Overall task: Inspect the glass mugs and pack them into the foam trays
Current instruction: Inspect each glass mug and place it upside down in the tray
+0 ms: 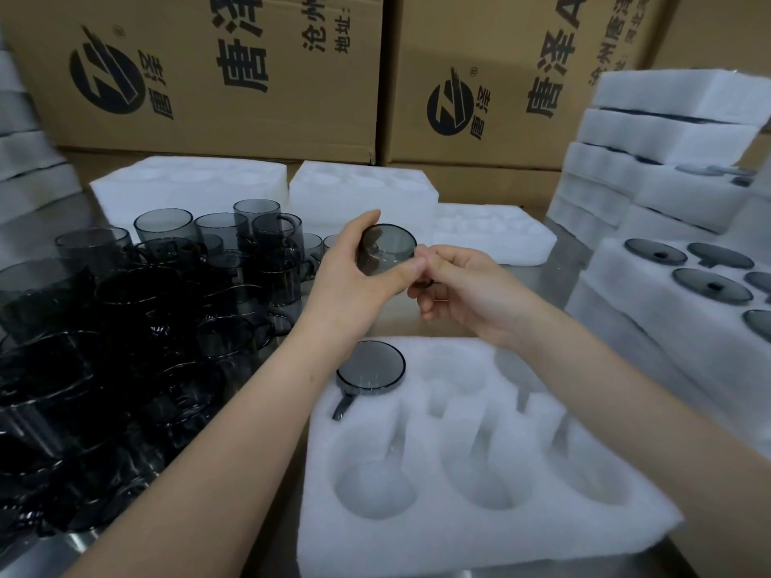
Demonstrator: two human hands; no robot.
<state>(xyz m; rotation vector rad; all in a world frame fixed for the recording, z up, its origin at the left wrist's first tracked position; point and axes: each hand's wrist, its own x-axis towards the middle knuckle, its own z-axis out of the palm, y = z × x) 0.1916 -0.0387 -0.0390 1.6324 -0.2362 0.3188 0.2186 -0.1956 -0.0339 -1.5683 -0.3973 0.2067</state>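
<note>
Fingers: the left hand (354,277) curls fingers and thumb round the held mug (386,248); the right hand (471,289) pinches thumb and fingertips at that mug's near edge, where a dark bit, probably the handle, shows.
Loose mugs (167,294): many smoky glass mugs crowd the left of the table (538,281), upright, some stacked, none packed.
Spare trays (187,181): white foam trays lie behind the glassware, their pockets empty.
Held mug: it is raised between both hands, beyond the far edge of the front tray, and tilted with one round end toward the camera; I judge it to be mid-inspection.
Front tray (459,536): it has six pockets. The seated mug (370,367) fills the far-left one, its handle lying in the slot; the other five look empty, one partly hidden by the right forearm.
Packed trays (626,294): a stack at the right, the top one holding several mugs.
Progress: this tray is barely begun, with one mug in, one in hand and a large pile waiting.
</note>
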